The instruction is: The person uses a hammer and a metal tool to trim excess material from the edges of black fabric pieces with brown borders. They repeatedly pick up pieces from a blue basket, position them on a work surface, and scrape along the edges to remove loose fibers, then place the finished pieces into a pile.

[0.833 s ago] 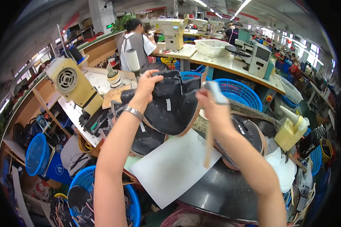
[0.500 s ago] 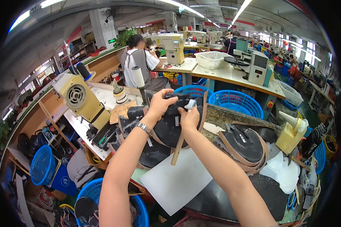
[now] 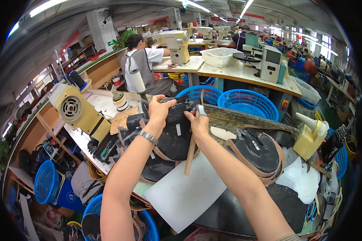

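Note:
Upright between my hands is a black piece point(image 3: 173, 138) with a brown zigzag-cut edge and a small white label. Its upper left part is in the closed fingers of my left hand point(image 3: 159, 112), which has a metal watch on its wrist. My right hand point(image 3: 198, 124) is closed round a hammer point(image 3: 190, 156), its pale wooden handle hanging down and its metal head above my fingers. That thumb also touches the black piece's right edge. Similar black pieces point(image 3: 153, 170) lie beneath and to the left. A white sheet point(image 3: 185, 197) lies below the hammer's handle.
More black pieces point(image 3: 255, 152) are stacked at the right, near a yellowish bottle point(image 3: 307, 142) and white cut shapes point(image 3: 299, 180). A sewing machine point(image 3: 74, 108) stands left. Blue baskets point(image 3: 249, 106) sit beyond the bench. A person point(image 3: 138, 66) works at another machine.
The black piece has turned, its brown right edge now seen more nearly edge-on. Both hands keep their hold, and the hammer hangs more upright. The whole view has shifted slightly.

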Demonstrator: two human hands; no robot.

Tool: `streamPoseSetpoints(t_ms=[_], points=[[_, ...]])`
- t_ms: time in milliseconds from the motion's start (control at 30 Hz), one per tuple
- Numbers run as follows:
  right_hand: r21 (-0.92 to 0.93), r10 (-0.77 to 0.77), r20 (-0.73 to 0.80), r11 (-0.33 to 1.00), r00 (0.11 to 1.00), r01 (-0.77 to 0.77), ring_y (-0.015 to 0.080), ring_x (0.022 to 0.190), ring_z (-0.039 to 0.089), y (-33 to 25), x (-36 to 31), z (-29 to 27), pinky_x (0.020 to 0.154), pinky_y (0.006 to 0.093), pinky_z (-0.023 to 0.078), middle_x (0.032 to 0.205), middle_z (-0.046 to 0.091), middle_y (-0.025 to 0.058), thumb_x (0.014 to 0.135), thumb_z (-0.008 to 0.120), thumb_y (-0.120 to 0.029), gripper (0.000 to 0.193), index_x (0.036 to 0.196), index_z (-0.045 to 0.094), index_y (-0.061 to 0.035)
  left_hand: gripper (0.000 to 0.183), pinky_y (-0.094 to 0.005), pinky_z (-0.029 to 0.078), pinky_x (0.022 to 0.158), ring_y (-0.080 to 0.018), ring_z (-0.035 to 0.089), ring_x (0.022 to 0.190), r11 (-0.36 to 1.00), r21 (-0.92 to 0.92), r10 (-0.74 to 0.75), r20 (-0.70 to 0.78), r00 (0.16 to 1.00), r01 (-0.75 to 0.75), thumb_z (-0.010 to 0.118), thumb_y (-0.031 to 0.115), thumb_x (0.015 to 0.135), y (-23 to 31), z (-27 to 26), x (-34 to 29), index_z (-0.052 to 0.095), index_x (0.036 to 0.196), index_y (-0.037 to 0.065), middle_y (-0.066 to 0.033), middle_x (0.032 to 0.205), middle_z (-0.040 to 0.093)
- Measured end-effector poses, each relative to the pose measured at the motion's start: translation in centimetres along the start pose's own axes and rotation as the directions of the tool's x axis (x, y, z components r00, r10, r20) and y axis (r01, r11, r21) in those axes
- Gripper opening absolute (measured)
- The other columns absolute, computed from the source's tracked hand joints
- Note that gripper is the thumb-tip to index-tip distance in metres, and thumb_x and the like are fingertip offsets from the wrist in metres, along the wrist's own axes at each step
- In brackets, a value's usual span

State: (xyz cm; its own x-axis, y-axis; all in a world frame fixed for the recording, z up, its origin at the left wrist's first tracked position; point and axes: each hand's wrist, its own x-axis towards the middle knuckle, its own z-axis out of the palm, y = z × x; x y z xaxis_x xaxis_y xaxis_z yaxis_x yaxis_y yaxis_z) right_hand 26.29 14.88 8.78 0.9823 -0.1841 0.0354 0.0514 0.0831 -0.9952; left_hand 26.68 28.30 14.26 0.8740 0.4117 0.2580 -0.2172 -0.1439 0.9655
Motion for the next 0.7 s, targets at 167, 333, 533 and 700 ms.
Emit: streamPoseSetpoints(t_ms=[167, 333, 533, 700], points=[[0.320, -0.001, 0.147, 0.946, 0.989, -0.046, 0.0120, 0.050, 0.050, -1.0, -0.6, -0.2, 0.042, 0.0271, 0.039, 0.066, 0.054, 0.0029, 0.078, 0.074, -0.017, 0.023, 0.083, 0.055, -0.0040, 0.056, -0.0342, 0.055, 0.064, -0.0222, 0.063, 0.080, 0.985, -0.125, -0.121, 0.025, 0.992, 0.123, 0.078, 0.001, 0.069, -0.5, 0.6, 1.2, 0.046, 0.115, 0.000, -0.0155, 0.095, 0.061], [0.332, -0.070, 0.188, 0.943, 0.980, 0.003, 0.0109, 0.043, 0.044, -1.0, -4.2, -2.0, 0.039, 0.0275, 0.036, 0.058, 0.047, 0.0016, 0.080, 0.071, -0.011, 0.025, 0.077, 0.048, -0.0036, 0.054, -0.0447, 0.057, 0.070, -0.0292, 0.064, 0.084, 0.911, -0.308, -0.325, -0.120, 0.938, 0.276, 0.076, -0.002, 0.072, -1.9, -1.5, 6.9, 0.044, 0.115, 0.001, -0.0162, 0.099, 0.058], [0.423, 0.047, 0.350, 0.883, 0.936, -0.202, 0.0080, 0.045, 0.042, -3.6, -10.9, -5.9, 0.041, 0.0247, 0.036, 0.068, 0.049, -0.0007, 0.082, 0.070, -0.018, 0.029, 0.102, 0.053, -0.0043, 0.046, -0.0446, 0.056, 0.076, -0.0279, 0.064, 0.085, 0.862, -0.451, -0.274, -0.029, 0.961, 0.232, 0.071, 0.003, 0.079, -5.1, -5.5, 12.3, 0.046, 0.117, -0.003, -0.0169, 0.098, 0.061], [0.375, 0.132, 0.375, 0.884, 0.918, -0.280, 0.0071, 0.045, 0.041, -3.3, -10.5, -9.0, 0.043, 0.0244, 0.036, 0.068, 0.047, -0.0016, 0.082, 0.069, -0.015, 0.032, 0.106, 0.050, -0.0066, 0.060, -0.0358, 0.050, 0.083, -0.0297, 0.060, 0.099, 0.785, 0.559, 0.387, -0.105, 0.916, -0.268, 0.073, 0.013, 0.071, -3.4, -3.5, 5.9, 0.043, 0.121, -0.002, -0.0232, 0.118, 0.053]])
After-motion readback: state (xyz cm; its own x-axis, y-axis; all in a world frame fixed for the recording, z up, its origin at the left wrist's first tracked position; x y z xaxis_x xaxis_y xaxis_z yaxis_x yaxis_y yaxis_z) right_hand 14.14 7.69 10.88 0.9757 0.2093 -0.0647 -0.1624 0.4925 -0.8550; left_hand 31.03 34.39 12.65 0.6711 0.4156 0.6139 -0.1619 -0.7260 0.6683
